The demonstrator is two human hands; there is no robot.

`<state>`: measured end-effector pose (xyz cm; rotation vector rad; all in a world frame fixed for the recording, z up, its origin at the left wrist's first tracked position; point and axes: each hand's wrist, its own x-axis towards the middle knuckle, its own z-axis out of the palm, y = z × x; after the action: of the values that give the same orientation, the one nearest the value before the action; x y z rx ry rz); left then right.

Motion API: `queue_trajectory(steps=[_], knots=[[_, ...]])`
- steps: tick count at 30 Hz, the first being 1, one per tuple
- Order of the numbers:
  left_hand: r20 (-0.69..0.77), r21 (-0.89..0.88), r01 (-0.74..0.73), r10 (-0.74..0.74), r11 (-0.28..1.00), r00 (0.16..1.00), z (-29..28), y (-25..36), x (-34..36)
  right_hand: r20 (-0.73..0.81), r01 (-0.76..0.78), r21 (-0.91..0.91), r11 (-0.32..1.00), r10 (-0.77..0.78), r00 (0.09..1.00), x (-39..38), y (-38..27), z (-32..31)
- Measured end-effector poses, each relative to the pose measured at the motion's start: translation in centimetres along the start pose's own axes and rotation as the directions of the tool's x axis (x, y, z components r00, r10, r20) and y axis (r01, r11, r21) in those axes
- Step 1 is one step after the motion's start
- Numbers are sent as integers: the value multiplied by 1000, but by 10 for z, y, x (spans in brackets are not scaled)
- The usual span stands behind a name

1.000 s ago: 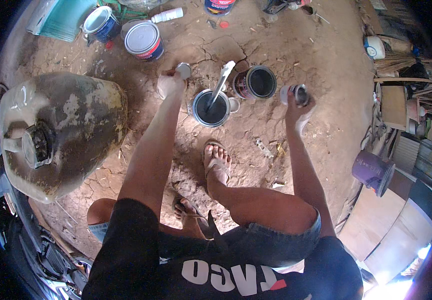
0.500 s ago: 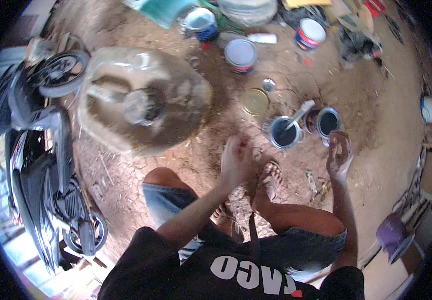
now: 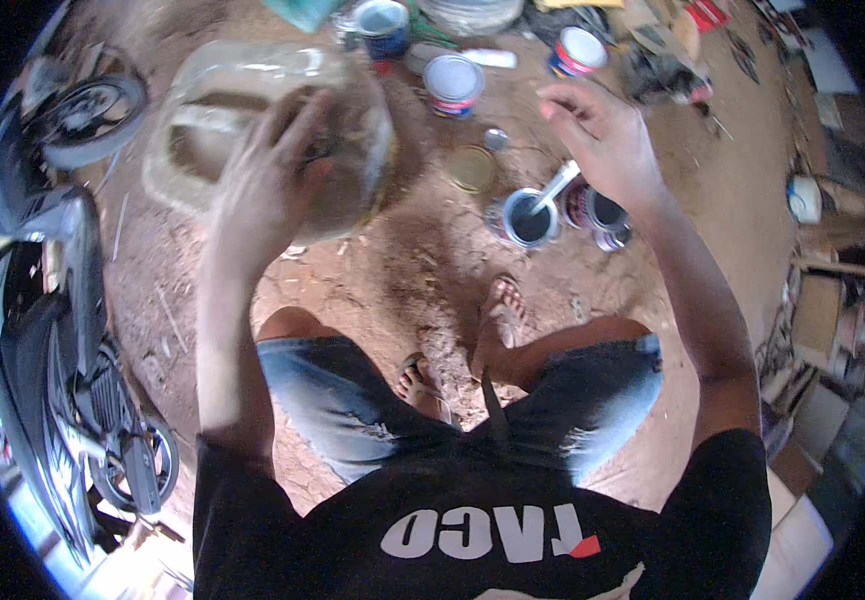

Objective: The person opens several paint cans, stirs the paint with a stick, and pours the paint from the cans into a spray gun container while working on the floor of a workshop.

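Note:
My left hand (image 3: pixel 275 175) hangs in front of the cap area of a big, dirty, cream-coloured jerrycan (image 3: pixel 188 170). Its fingers are bent and apart, holding nothing I can see; contact with the jerrycan cannot be told. My right hand (image 3: pixel 608 145) is raised on the other side, loosely curled, thumb apart from the fingers, and no object shows in it. Below it stands an open paint can (image 3: pixel 502 222) with dark paint and a pale-handled brush (image 3: pixel 558 184) leaning in it. A second can of dark paint (image 3: pixel 608 210) stands beside, partly hidden by my right wrist.
A round gold lid (image 3: pixel 471 169) lies on the dirt floor. Farther off stand a closed paint can (image 3: pixel 453 84), a blue can (image 3: pixel 383 30) and a red-and-blue can (image 3: pixel 580 52). A motorcycle (image 3: pixel 63 330) is along the left; boards and scraps (image 3: pixel 818 320) line the right.
Both hands have risen and moved forward and apart: the left across to the jerrycan, the right up above the paint cans. The view has shifted, with the cans now farther up and left.

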<state>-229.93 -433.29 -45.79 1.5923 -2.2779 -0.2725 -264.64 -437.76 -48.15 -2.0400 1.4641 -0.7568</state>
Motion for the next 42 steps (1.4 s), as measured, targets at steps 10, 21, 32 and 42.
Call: queue_trajectory(steps=[10, 21, 32, 42], knots=[[-167, -141, 330, -351, 933, 921, 0, 1, -26, 169, 316, 106, 943, -330, 929, 71, -127, 82], [-576, -347, 487, -592, 802, 564, -19, -138, -42, 667, 644, -145, 751, -406, 624, 102, -187, 114], [-167, -657, 506, -762, 559, 626, -9, -200, -33, 879, 87, 201, 976, -219, 424, -18, -100, 115], [-159, -651, 492, -738, 578, 656, -17, -188, -38, 232, -118, 296, 948, 48, 971, -64, -111, 187]])
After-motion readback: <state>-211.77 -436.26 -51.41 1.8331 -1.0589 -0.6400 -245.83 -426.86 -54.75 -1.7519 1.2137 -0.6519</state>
